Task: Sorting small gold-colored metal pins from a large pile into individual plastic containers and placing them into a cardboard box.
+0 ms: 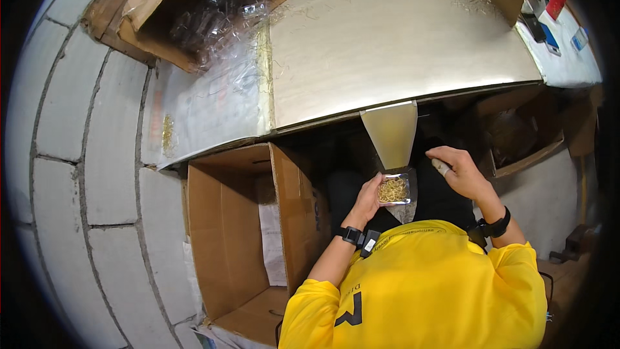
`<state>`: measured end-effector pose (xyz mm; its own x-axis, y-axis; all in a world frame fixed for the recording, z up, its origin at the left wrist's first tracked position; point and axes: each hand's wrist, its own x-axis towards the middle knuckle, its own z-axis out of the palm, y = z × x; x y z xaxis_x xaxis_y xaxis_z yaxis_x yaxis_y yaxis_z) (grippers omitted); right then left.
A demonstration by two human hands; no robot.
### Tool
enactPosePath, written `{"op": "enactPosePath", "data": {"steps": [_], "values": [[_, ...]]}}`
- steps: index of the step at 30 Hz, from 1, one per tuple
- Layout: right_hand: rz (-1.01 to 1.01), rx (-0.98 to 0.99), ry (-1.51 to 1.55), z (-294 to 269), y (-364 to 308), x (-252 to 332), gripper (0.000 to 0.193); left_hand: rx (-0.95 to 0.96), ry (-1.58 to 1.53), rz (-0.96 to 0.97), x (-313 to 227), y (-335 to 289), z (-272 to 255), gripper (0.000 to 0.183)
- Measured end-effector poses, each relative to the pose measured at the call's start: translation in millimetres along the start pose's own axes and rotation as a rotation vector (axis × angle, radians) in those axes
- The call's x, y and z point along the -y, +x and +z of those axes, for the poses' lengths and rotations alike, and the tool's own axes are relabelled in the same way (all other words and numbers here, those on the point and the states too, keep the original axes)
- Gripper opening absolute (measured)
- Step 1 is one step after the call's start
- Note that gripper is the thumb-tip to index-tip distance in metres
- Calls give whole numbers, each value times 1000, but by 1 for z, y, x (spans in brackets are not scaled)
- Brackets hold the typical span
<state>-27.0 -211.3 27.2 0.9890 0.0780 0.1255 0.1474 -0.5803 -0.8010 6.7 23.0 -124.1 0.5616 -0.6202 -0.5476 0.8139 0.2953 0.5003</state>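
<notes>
My left hand (pixel 368 198) grips a small square clear plastic box (pixel 408 189), held in front of my body. Thin gold-coloured pins (pixel 392 189) lie heaped in it. Just above the box is the narrow lower end of a pale tapering chute (pixel 392 132), which slopes down from the table's front edge. To the right of the chute, apart from the box, is my right hand (pixel 460 173). Its fingers are curled together, and a whitish wrap covers part of one digit. Whatever its fingertips hold, if anything, is too small to make out.
A smooth metallic tabletop (pixel 387 45) spreads ahead, with loose pins scattered at its far side. A carton of clear plastic boxes (pixel 219 32) stands at the far left. An open cardboard box (pixel 226 245) is at my left, another carton (pixel 526 161) at right. Small items include a red one (pixel 555 4).
</notes>
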Motion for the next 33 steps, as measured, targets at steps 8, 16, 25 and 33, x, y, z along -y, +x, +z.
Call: {"op": "enactPosePath", "data": {"steps": [8, 16, 25, 33], "values": [[-156, 43, -95, 20, -12, 2, 28, 17, 73, 153, -31, -43, 39, 29], [-188, 39, -113, 12, -19, 20, 48, -41, 92, 200, -38, -51, 79, 25], [94, 48, 188, 24, -20, 8, 57, -19, 106, 225, -36, -50, 93, 21], [-135, -41, 9, 16, -14, 21, 51, 68, 125, 252, -43, -58, 100, 30]]}}
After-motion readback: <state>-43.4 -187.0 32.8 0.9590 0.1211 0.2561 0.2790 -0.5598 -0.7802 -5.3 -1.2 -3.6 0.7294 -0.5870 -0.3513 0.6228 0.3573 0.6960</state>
